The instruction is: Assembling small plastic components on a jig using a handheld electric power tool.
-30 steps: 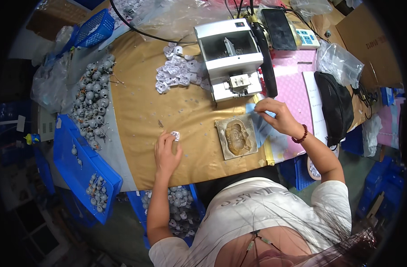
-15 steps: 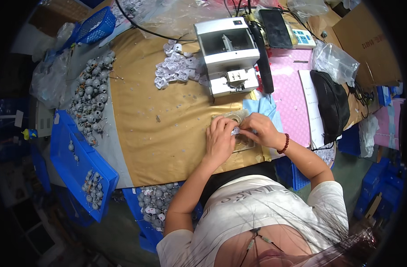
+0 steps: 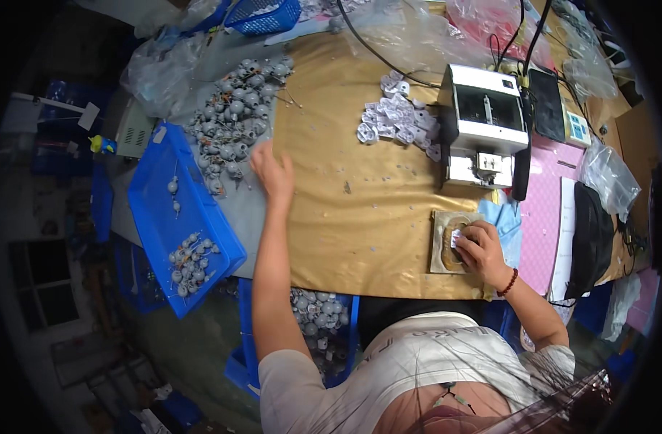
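Note:
My left hand [image 3: 274, 172] is stretched out to the left, at the edge of a pile of round grey parts with short wires [image 3: 233, 108]. Its thumb stands apart from the fingers, and I see nothing held in it. My right hand [image 3: 483, 249] pinches a small white plastic piece [image 3: 456, 237] over a square pad [image 3: 439, 254] with a brownish ring on it. The fingers cover part of this piece. A light blue cloth [image 3: 510, 220] lies just beyond that hand.
A silver and black machine [image 3: 483, 123] stands at the back, left of a black phone [image 3: 546, 105]. Clear white plastic pieces [image 3: 397, 119] are heaped beside it. Blue trays with grey parts, one tilted tray [image 3: 190, 202] among them, sit at left and below the table edge. A black pouch [image 3: 592, 239] lies right.
My left hand has left the pad and swung far left to the grey parts. The right hand stays at the pad with the white piece. The view has turned leftward.

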The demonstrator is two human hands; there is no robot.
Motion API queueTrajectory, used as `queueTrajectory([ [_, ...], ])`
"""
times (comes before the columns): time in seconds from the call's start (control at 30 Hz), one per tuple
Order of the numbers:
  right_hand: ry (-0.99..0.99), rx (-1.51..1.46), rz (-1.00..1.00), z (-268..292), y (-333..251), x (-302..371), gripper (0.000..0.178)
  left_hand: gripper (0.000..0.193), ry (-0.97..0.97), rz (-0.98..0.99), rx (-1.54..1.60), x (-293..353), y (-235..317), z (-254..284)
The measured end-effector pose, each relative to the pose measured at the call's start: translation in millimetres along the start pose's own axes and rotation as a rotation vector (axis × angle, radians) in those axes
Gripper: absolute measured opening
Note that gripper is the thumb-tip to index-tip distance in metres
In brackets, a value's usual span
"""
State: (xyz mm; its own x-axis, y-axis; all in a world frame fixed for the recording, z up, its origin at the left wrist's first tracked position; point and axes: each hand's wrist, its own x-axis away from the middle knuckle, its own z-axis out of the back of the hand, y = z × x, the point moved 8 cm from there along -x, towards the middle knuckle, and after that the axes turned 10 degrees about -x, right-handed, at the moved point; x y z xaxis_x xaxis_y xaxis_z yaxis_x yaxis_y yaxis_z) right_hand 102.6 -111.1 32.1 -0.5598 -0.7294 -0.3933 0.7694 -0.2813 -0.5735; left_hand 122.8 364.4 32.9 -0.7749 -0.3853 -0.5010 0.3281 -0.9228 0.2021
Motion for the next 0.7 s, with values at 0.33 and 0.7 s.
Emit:
queueTrajectory([
  [0.33, 0.025, -0.192, -0.205, 13, 17, 7, 0.031, 0.045, -0.348, 0.202, -0.394, -77, -94, -55],
  [0.7, 0.203, -0.348, -0.305, 39, 33, 3, 0.020, 0.056, -0.403, -0.056, 0.265, 59, 82, 29],
])
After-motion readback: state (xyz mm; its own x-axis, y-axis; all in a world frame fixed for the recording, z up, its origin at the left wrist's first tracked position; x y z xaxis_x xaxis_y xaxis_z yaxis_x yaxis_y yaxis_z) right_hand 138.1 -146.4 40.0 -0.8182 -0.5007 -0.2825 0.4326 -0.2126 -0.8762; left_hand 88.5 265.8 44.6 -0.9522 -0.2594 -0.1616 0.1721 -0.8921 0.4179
